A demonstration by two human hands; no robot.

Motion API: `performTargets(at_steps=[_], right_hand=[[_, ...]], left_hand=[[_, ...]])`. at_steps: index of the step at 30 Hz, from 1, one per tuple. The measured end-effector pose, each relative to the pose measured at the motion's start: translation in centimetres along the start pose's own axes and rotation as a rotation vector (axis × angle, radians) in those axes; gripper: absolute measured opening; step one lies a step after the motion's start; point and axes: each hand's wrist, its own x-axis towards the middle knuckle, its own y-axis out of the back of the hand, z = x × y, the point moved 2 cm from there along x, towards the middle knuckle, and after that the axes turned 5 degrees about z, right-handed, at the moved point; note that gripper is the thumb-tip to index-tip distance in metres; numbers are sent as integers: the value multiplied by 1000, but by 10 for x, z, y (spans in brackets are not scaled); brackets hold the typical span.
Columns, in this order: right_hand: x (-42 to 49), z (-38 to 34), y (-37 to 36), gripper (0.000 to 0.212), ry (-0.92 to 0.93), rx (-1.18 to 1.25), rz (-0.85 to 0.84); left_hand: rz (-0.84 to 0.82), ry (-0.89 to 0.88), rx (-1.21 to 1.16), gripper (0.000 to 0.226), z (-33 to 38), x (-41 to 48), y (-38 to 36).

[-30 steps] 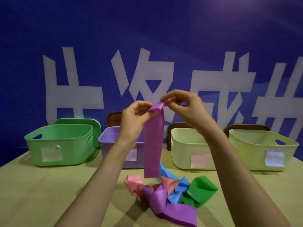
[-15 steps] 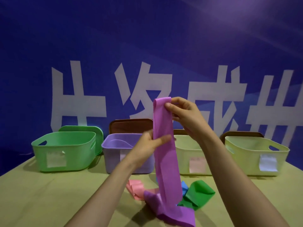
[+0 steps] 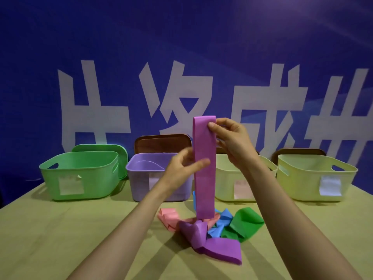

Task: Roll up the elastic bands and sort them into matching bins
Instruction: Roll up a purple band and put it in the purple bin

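Observation:
A long purple elastic band [image 3: 204, 184] hangs straight down in front of me. My right hand [image 3: 230, 136] pinches its top end, and my left hand [image 3: 185, 168] grips it partway down from the left side. Its lower end reaches a pile on the table: another purple band [image 3: 212, 245], a pink band [image 3: 169, 217], a blue band [image 3: 220, 223] and a green band [image 3: 244, 223]. Behind stand a green bin [image 3: 80, 174], a purple bin [image 3: 141, 178], a cream bin [image 3: 226, 182] and a yellow-green bin [image 3: 302, 176].
The bins form a row along the far side of the tan table [image 3: 60, 229], each with a paper label on its front. Lids lean behind them: a green lid [image 3: 121, 150] and brown lids [image 3: 161, 142]. A blue banner with white characters fills the background.
My left hand let go of the band's top and slid down to grip it mid-length. My right hand lifted the top end higher, so the band hangs longer.

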Motion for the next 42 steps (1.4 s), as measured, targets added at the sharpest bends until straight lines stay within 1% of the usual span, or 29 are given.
performTargets(at_steps=[3, 4, 8, 11, 16, 19, 21, 23, 25, 27, 30, 32, 35, 38, 42], right_hand=[[-1, 5, -3, 10, 0, 48, -15], [-1, 5, -3, 12, 8, 48, -17], [-2, -1, -1, 22, 24, 32, -61], [-6, -7, 0, 16, 54, -20, -73], [-20, -20, -3, 9, 96, 6, -83], [-28, -32, -3, 11, 140, 18, -83], [-32, -33, -3, 13, 143, 22, -95], [-31, -21, -1, 18, 100, -5, -111], [-29, 5, 1, 14, 7, -32, -125], [-27, 40, 3, 8, -104, -46, -140], [-27, 94, 6, 14, -255, -92, -142], [-27, 118, 8, 15, -306, -127, -123], [-20, 133, 12, 16, -299, -172, -118], [-13, 132, 14, 15, -246, -197, -155], [-12, 121, 12, 15, -141, -209, -125]], left_hand=[[136, -57, 24, 12, 19, 6, 2], [147, -52, 28, 11, 22, 7, 3], [83, -18, 15, 12, 28, 3, 3], [41, -10, 49, 9, 32, -2, 4], [66, -116, -3, 8, 59, -12, 6], [16, -154, -26, 10, 72, -14, 10], [-15, -119, -27, 13, 69, -13, 12], [-24, -47, -37, 13, 53, -12, 14], [-43, 43, -18, 12, 28, -10, 17], [-57, 139, 52, 14, -1, -8, 18], [-17, 244, 126, 9, -40, -3, 20], [2, 310, 154, 9, -60, 0, 21], [22, 347, 147, 10, -77, 5, 21], [43, 327, 116, 8, -78, 10, 21], [34, 275, 93, 10, -71, 16, 22]])
